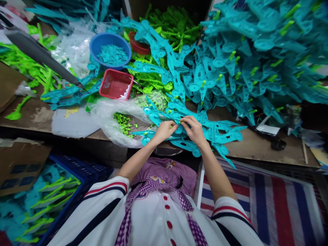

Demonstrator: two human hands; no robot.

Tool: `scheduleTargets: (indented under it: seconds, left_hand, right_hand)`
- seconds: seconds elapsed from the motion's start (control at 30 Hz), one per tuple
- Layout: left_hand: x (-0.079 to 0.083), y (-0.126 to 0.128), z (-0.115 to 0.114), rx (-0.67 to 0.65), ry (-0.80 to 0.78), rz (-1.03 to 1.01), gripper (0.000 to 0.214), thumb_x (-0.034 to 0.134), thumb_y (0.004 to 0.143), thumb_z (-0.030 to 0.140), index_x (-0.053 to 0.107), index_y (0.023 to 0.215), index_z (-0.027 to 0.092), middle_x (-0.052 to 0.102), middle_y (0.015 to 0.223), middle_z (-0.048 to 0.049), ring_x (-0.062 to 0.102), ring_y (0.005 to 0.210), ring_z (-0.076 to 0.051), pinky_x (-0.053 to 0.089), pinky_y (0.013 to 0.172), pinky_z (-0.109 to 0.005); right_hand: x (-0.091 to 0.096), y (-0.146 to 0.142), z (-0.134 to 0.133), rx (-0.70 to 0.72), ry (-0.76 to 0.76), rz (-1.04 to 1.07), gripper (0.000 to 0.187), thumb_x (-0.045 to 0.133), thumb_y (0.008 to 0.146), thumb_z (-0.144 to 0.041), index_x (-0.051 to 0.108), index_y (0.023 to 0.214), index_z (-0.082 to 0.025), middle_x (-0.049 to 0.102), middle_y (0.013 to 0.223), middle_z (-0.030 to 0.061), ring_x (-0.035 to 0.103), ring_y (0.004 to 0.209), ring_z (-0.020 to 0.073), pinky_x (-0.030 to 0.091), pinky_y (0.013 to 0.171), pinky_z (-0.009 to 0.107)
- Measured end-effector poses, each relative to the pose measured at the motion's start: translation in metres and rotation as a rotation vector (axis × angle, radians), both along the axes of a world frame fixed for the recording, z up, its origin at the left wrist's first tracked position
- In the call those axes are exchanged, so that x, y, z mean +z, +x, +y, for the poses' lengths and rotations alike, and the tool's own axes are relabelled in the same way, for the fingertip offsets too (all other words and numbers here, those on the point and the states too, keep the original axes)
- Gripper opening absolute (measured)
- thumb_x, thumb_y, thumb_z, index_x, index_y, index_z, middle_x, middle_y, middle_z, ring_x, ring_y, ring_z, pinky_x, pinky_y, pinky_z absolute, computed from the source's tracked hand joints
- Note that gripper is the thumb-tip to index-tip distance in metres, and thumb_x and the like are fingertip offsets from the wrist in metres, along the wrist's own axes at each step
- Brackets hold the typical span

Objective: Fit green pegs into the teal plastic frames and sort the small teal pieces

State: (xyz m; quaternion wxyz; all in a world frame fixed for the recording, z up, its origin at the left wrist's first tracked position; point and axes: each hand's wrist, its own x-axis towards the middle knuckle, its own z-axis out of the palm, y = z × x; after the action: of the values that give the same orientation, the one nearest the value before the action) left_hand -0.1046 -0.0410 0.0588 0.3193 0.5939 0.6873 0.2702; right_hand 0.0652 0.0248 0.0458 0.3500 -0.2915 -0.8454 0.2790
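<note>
here's the left hand (164, 131) in at the blue plastic part (175, 117), fingertips pinched narrow, what's between them i can't tell; right hand (194, 130) close beside it, thumb and forefinger slightly parted, a small green peg (180, 121) at the fingertip, grip unclear; all this near the worktop's (258, 145) front edge, clear bag (109, 119) of green pieces (122, 122) on the left

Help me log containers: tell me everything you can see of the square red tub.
The square red tub is open-topped with rounded corners, glossy like plastic, its inside bearing pale markings. White pieces lie at its near right corner. It stands mouth up, just in front of the blue bowl and behind the translucent plastic bag. What it rests on or touches is unclear.
</note>
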Motion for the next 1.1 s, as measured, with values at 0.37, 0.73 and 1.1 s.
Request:
scheduleTargets:
  seconds: [0.37, 0.73, 1.1]
  left_hand:
    - [-0.002, -0.003, -0.001, 0.003, -0.016, 0.011, 0.027, 0.056, 0.091, 0.033, 0.074, 0.083, 0.015, 0.071, 0.074, -0.0029, 0.06, 0.069, -0.017, 0.041, 0.067, -0.025]
    - [0.015, -0.017, 0.002, -0.002, -0.059, 0.086, 0.027, 0.054, 0.092, 0.03, 0.076, 0.089, 0.014, 0.074, 0.081, -0.0074, 0.065, 0.076, -0.022, 0.043, 0.072, -0.03]
    - [0.038, -0.053, -0.017, 0.347, 0.167, -0.069, 0.024, 0.061, 0.089, 0.039, 0.074, 0.097, 0.02, 0.073, 0.088, -0.0059, 0.065, 0.084, -0.022, 0.049, 0.078, -0.032]
  right_hand:
    - [-0.011, -0.01, -0.002, -0.013, 0.008, -0.02, 0.027, 0.045, 0.102, -0.035, 0.068, 0.109, -0.023, 0.066, 0.106, 0.0099, 0.064, 0.101, 0.0232, 0.055, 0.091, 0.04]
    - [-0.004, -0.025, 0.002, 0.079, 0.007, -0.026, 0.025, 0.047, 0.101, -0.03, 0.068, 0.114, -0.025, 0.065, 0.112, 0.0086, 0.062, 0.108, 0.0217, 0.052, 0.096, 0.04]
    - [0.07, -0.069, -0.048, -0.18, -0.139, 0.205, 0.023, 0.048, 0.102, -0.036, 0.063, 0.116, -0.026, 0.067, 0.104, 0.0037, 0.063, 0.092, 0.0157, 0.055, 0.087, 0.03]
